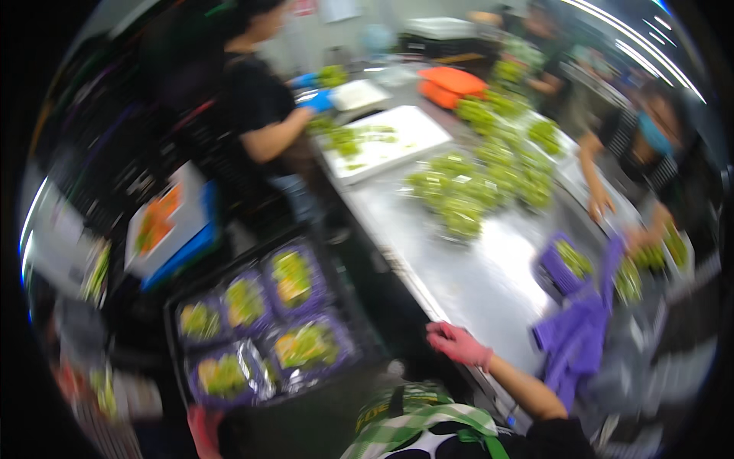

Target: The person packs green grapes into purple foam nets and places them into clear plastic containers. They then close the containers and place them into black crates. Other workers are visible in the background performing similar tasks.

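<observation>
My right hand [459, 345], in a pink glove, is at the near edge of a steel table [395, 229]. Its fingers are loosely bent and I see nothing in them. At the near left corner of a black crate [172, 344] is my left hand [205, 430], also pink-gloved; much of it is cut off or in shadow, so its grip cannot be made out. Inside the crate are several purple trays [298, 312] of grapes and orange pieces under clear film. One package [256, 367] has shiny film standing up at its side.
Wrapped green grapes [459, 195] cover the table's middle, beside a white foam box lid [401, 137]. Purple empty trays [573, 327] lie at the right. An orange scale [450, 86] stands behind. One person [269, 109] works at left, others [642, 137] across. A foam box [166, 218] holds orange produce.
</observation>
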`<move>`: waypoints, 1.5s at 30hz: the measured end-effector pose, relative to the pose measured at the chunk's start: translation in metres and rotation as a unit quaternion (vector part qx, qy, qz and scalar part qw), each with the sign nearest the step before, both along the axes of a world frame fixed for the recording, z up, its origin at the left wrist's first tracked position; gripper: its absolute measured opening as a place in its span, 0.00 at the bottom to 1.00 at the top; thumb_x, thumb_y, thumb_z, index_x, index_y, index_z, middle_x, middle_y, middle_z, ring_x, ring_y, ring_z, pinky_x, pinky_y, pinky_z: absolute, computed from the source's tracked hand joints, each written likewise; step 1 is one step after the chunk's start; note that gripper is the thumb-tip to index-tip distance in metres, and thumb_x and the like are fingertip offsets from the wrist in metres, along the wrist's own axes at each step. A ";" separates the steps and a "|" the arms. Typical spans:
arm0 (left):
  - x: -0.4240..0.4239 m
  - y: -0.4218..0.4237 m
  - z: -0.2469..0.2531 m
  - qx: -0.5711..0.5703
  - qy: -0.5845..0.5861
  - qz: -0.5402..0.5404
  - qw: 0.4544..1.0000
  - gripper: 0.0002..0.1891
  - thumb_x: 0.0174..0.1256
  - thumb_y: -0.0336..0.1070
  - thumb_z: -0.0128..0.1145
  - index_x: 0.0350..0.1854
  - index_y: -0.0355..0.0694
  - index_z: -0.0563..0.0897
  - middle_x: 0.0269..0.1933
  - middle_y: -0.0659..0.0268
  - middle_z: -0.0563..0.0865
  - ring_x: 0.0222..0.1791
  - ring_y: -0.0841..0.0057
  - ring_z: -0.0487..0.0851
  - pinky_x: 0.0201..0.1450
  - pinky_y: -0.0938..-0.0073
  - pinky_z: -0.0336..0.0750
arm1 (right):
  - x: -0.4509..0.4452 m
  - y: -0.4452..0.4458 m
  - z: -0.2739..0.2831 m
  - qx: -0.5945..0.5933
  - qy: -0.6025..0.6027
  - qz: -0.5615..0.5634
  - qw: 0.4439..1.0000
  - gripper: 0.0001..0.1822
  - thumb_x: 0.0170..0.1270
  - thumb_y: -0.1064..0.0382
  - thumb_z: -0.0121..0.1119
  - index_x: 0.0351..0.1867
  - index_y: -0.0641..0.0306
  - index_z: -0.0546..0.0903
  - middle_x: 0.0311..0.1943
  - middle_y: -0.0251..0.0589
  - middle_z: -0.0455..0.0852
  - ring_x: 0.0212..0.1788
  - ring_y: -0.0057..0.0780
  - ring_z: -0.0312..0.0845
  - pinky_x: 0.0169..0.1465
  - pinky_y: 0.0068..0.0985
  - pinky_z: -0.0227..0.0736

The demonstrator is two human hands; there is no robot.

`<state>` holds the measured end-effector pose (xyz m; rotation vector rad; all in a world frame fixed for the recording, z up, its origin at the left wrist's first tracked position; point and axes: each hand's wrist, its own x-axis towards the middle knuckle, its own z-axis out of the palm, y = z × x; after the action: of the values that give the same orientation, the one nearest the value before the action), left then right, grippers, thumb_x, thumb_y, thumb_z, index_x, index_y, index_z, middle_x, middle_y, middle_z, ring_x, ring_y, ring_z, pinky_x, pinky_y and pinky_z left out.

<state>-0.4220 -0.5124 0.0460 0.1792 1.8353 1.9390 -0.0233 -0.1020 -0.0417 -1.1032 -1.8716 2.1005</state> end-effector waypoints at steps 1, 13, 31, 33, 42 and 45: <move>-0.023 -0.004 -0.023 0.000 -0.041 -0.029 0.999 0.09 0.60 0.39 0.55 0.35 0.38 0.75 0.35 0.57 0.81 0.40 0.64 0.80 0.45 0.62 0.75 | 0.015 0.011 -0.029 0.023 -0.007 -0.059 0.998 0.18 0.65 0.58 0.51 0.52 0.65 0.70 0.31 0.31 0.78 0.32 0.16 0.71 0.38 0.17 0.69; -0.064 0.018 -0.030 -0.474 -0.041 -0.270 0.837 0.08 0.55 0.37 0.55 0.35 0.42 0.79 0.36 0.64 0.80 0.36 0.75 0.75 0.36 0.72 0.69 | 0.099 0.022 -0.025 0.144 -0.148 -0.346 0.915 0.20 0.62 0.53 0.51 0.50 0.66 0.71 0.36 0.38 0.79 0.36 0.24 0.73 0.43 0.24 0.69; 0.206 0.399 0.013 -0.260 0.137 -0.659 0.693 0.21 0.59 0.39 0.59 0.54 0.36 0.73 0.27 0.71 0.79 0.28 0.87 0.75 0.31 0.82 0.73 | 0.324 0.091 -0.169 0.201 0.094 -0.555 0.802 0.19 0.59 0.54 0.57 0.47 0.44 0.62 0.44 0.30 0.63 0.37 0.41 0.70 0.37 0.37 0.74; 0.232 0.436 -0.022 -0.243 0.070 -0.720 0.646 0.24 0.62 0.42 0.56 0.57 0.36 0.69 0.38 0.65 0.80 0.35 0.78 0.79 0.42 0.76 0.75 | 0.296 0.103 -0.155 0.125 0.162 -0.578 0.790 0.17 0.59 0.53 0.57 0.45 0.46 0.64 0.44 0.28 0.64 0.38 0.39 0.70 0.39 0.35 0.74; 0.433 0.638 -0.113 -0.164 -0.040 -0.760 0.628 0.39 0.62 0.60 0.48 0.69 0.51 0.45 0.70 0.62 0.48 0.61 0.54 0.63 0.56 0.58 0.70 | 0.308 0.172 -0.071 0.102 0.146 -0.769 0.614 0.26 0.64 0.45 0.49 0.55 0.61 0.69 0.46 0.35 0.74 0.41 0.23 0.69 0.47 0.21 0.65; 0.487 0.676 -0.109 -0.171 -0.026 -0.714 0.679 0.38 0.61 0.66 0.43 0.68 0.50 0.51 0.68 0.63 0.54 0.62 0.59 0.64 0.55 0.57 0.69 | 0.327 0.187 -0.090 0.006 0.165 -0.679 0.716 0.29 0.65 0.44 0.46 0.56 0.68 0.68 0.48 0.40 0.75 0.50 0.24 0.69 0.56 0.21 0.61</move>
<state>0.0647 0.1635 -0.0635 1.0360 1.1659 0.4516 0.3033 0.0848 -0.1315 -1.3022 -0.4365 1.1787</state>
